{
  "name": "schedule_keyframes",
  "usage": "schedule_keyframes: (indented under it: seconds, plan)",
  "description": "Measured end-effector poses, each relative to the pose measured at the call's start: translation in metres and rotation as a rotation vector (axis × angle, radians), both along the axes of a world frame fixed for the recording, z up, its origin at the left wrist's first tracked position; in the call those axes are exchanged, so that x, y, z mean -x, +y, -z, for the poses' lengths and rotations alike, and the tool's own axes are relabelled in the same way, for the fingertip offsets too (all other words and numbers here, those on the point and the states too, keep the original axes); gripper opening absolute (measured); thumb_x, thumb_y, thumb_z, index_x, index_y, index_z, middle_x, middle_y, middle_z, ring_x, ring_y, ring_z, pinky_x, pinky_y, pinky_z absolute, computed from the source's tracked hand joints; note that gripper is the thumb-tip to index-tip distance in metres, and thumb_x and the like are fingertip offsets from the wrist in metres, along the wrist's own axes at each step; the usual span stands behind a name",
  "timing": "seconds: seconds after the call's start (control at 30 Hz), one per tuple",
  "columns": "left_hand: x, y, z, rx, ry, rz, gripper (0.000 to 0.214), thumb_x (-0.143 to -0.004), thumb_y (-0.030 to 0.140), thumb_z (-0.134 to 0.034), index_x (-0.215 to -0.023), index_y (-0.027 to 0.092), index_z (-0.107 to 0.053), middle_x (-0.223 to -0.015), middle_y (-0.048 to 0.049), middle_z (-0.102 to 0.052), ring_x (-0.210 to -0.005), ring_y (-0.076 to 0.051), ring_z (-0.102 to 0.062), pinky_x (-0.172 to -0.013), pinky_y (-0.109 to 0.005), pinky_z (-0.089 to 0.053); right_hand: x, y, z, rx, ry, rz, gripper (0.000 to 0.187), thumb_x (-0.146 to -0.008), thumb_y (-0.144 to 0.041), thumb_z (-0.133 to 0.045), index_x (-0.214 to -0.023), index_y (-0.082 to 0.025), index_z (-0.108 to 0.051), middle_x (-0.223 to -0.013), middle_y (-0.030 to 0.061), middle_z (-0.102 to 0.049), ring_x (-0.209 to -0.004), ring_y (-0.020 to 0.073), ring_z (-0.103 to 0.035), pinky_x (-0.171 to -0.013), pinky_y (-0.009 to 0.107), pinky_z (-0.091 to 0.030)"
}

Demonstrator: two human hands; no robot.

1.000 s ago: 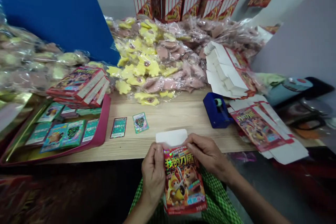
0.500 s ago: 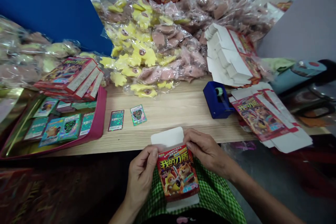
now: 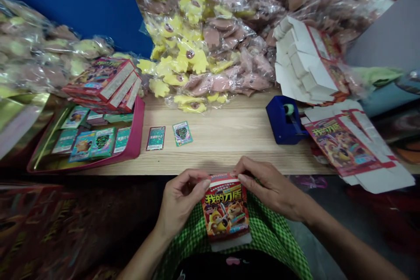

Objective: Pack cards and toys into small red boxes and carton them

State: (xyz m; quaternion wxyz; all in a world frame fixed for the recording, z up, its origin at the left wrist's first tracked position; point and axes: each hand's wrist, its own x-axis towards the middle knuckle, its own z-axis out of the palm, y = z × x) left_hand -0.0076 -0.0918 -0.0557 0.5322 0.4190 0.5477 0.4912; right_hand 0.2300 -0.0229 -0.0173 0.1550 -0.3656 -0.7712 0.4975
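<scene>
Pale counter (image 3: 223, 127) lies beyond; left hand (image 3: 180, 199) and right hand (image 3: 269, 188) pinch red box (image 3: 225, 214) at top, seemingly closing it; lower flap (image 3: 232, 243) likely needs folding.

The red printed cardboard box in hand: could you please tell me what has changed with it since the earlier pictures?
The red printed cardboard box has had its top flap folded down: the white inside no longer stands up, and a red strip shows there. The left hand and right hand stayed at its top corners. The two loose green cards and blue plastic tape dispenser stayed put.
</scene>
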Motion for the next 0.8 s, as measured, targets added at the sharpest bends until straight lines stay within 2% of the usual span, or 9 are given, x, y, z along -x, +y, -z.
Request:
schedule_keyframes:
  seconds: [0.13, 0.23, 0.33, 0.43, 0.53, 0.67, 0.73, 0.8]
  plan:
    - [-0.003, 0.008, -0.007, 0.064, -0.056, 0.021, 0.037, -0.08, 0.042, -0.083, -0.111, 0.021, -0.079, -0.082, -0.002, -0.078, -0.067, -0.012, -0.067, -0.063, -0.02, -0.053, 0.008, 0.003, -0.008, -0.033, -0.06, 0.034, 0.02, -0.108, -0.036, -0.039, -0.099, -0.023, -0.051, -0.087, 0.0007, -0.06, -0.077, 0.0185, -0.054, -0.068, 0.032, -0.037]
    - [0.002, 0.013, -0.009, 0.04, 0.001, 0.086, 0.028, -0.086, 0.04, -0.078, -0.107, 0.022, -0.082, -0.089, -0.0041, -0.08, -0.075, -0.014, -0.07, -0.07, -0.021, -0.055, 0.012, 0.002, -0.008, -0.106, -0.128, 0.024, 0.014, -0.105, -0.026, -0.039, -0.094, -0.023, -0.046, -0.081, -0.0002, -0.058, -0.07, 0.0177, -0.05, -0.065, 0.032, -0.034]
    - [0.011, 0.013, -0.01, -0.047, 0.088, 0.205, 0.022, -0.093, 0.037, -0.07, -0.103, 0.024, -0.084, -0.097, -0.0069, -0.081, -0.09, -0.018, -0.074, -0.081, -0.026, -0.056, 0.012, -0.002, -0.007, -0.132, -0.12, -0.015, 0.018, -0.105, -0.023, -0.038, -0.089, -0.022, -0.046, -0.079, 0.0, -0.056, -0.068, 0.0173, -0.05, -0.065, 0.032, -0.035]
    - [0.019, 0.008, -0.006, -0.171, 0.155, 0.286, 0.024, -0.095, 0.037, -0.068, -0.111, 0.025, -0.082, -0.105, -0.0095, -0.08, -0.097, -0.022, -0.075, -0.085, -0.03, -0.059, 0.006, -0.008, -0.001, -0.116, -0.082, -0.059, 0.015, -0.107, -0.027, -0.041, -0.098, -0.022, -0.051, -0.091, 0.0027, -0.059, -0.08, 0.019, -0.054, -0.072, 0.034, -0.041]
    - [0.023, 0.0, 0.003, -0.28, 0.216, 0.28, 0.028, -0.089, 0.032, -0.076, -0.117, 0.028, -0.079, -0.11, -0.0098, -0.08, -0.1, -0.023, -0.075, -0.087, -0.033, -0.061, 0.002, -0.015, 0.01, -0.147, -0.031, -0.085, 0.01, -0.107, -0.024, -0.043, -0.109, -0.022, -0.052, -0.102, 0.0061, -0.058, -0.089, 0.0211, -0.056, -0.077, 0.036, -0.045]
    - [0.021, -0.008, 0.015, -0.373, 0.326, 0.246, 0.028, -0.091, 0.02, -0.073, -0.117, 0.028, -0.078, -0.115, -0.0105, -0.079, -0.1, -0.022, -0.077, -0.087, -0.035, -0.064, 0.005, -0.021, 0.023, -0.226, 0.05, -0.093, 0.016, -0.106, -0.015, -0.04, -0.106, -0.022, -0.055, -0.099, 0.0071, -0.059, -0.087, 0.0209, -0.057, -0.074, 0.034, -0.047]
    - [0.018, -0.008, 0.014, -0.424, 0.367, 0.284, 0.031, -0.092, 0.018, -0.071, -0.121, 0.028, -0.077, -0.118, -0.0107, -0.078, -0.102, -0.022, -0.077, -0.087, -0.034, -0.064, 0.008, -0.022, 0.022, -0.266, 0.081, -0.085, 0.017, -0.105, -0.013, -0.043, -0.103, -0.021, -0.057, -0.1, 0.0077, -0.061, -0.087, 0.0204, -0.058, -0.072, 0.033, -0.048]
    - [0.015, -0.004, 0.005, -0.497, 0.406, 0.323, 0.033, -0.094, 0.017, -0.068, -0.124, 0.03, -0.075, -0.116, -0.0081, -0.078, -0.101, -0.02, -0.077, -0.083, -0.03, -0.065, 0.01, -0.023, 0.016, -0.303, 0.137, -0.068, 0.02, -0.104, -0.011, -0.044, -0.106, -0.021, -0.06, -0.104, 0.0085, -0.062, -0.091, 0.0206, -0.06, -0.075, 0.034, -0.051]
